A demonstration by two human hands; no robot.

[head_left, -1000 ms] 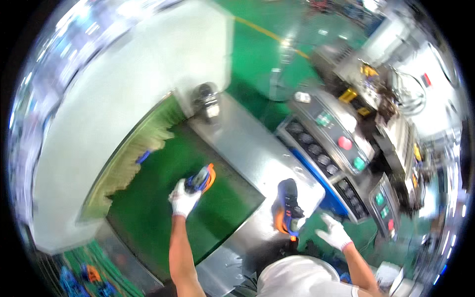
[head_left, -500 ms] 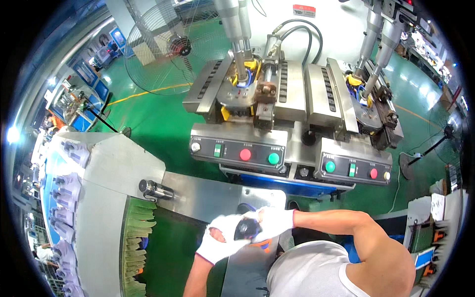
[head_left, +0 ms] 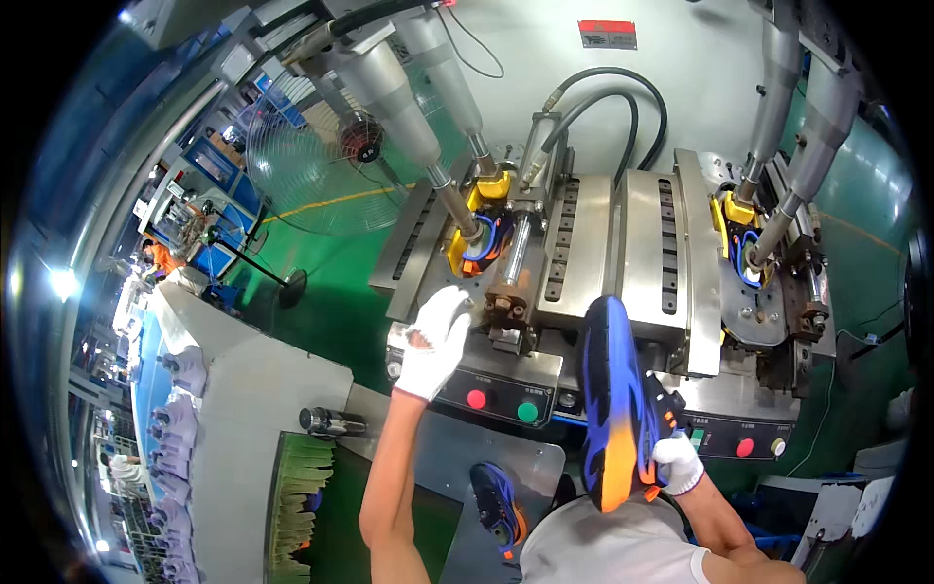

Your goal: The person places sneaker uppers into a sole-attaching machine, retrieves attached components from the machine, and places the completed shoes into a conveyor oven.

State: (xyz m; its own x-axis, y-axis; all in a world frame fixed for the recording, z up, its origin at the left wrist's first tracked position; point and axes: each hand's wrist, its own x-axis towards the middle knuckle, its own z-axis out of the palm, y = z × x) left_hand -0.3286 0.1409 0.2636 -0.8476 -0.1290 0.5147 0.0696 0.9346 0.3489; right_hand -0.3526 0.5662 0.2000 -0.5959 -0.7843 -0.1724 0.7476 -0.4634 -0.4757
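My right hand point(head_left: 676, 461), in a white knit glove, grips a sneaker point(head_left: 615, 409) at its orange end. That shoe is black, blue and orange, held up on its side with the sole facing left. My left hand point(head_left: 435, 341), gloved likewise, is raised at the front of the left press point(head_left: 428, 263), its fingers extended and apart, holding nothing. In that press another blue-trimmed shoe point(head_left: 484, 241) sits under metal rods. A similar shoe point(head_left: 747, 255) is under the rods of the right press point(head_left: 749, 321). One more sneaker point(head_left: 498, 506) lies on the metal shelf below.
Control panels with red buttons point(head_left: 476, 399) and a green button point(head_left: 527, 413) run along the machine's front. A dark flask point(head_left: 331, 421) lies on the shelf's left end. A grey conveyor housing point(head_left: 248, 389) with a green fringe point(head_left: 304, 487) stands left. Behind is a caged fan point(head_left: 331, 156).
My hands, together before, have separated. The left has gone up to the left press; the right has carried the sneaker to the right and raised it. The view has shifted closer to the machine.
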